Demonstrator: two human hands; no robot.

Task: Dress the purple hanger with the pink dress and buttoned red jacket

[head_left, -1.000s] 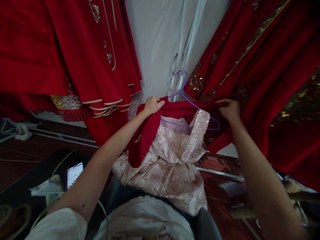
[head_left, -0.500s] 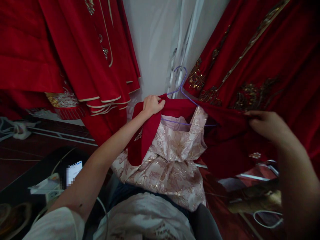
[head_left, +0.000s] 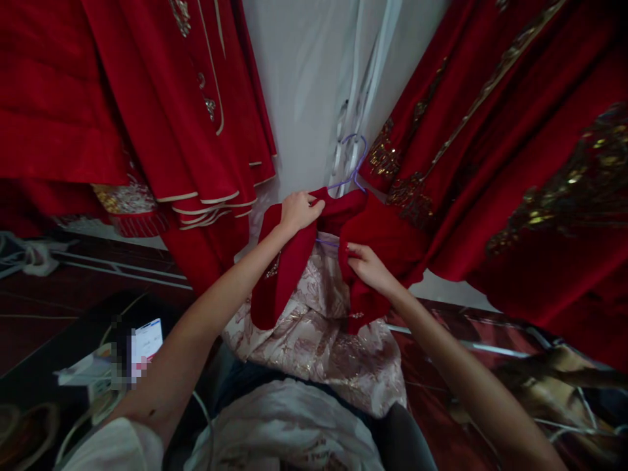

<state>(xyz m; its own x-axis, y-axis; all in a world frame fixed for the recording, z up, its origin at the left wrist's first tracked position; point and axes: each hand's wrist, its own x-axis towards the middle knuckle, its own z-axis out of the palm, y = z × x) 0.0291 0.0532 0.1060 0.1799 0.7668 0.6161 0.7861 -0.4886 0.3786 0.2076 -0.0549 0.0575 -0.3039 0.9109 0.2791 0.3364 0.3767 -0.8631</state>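
Observation:
A red jacket [head_left: 283,288] with small beaded ornaments lies over a pale pink and gold floral dress [head_left: 321,353] on a purple wire hanger [head_left: 364,154]. My left hand [head_left: 300,210] is closed on the jacket at its left shoulder, near the collar. At the opposite front edge, my right hand [head_left: 369,267] pinches the cloth between thumb and fingers. Between the two hands the jacket's front gapes, showing the dress bodice and part of the hanger's lower bar. The dress's right strap is covered by the jacket.
Red embroidered garments hang at left [head_left: 161,118] and right [head_left: 495,150]. White cabinet doors [head_left: 299,85] with handles stand behind the hanger. On a dark surface at lower left are a lit phone [head_left: 148,339] and cables. Bundled items [head_left: 554,386] lie at lower right.
My right hand has swung inward from the far right, bringing the jacket's right side over the dress's shoulder. My left hand keeps nearly the same place and hold.

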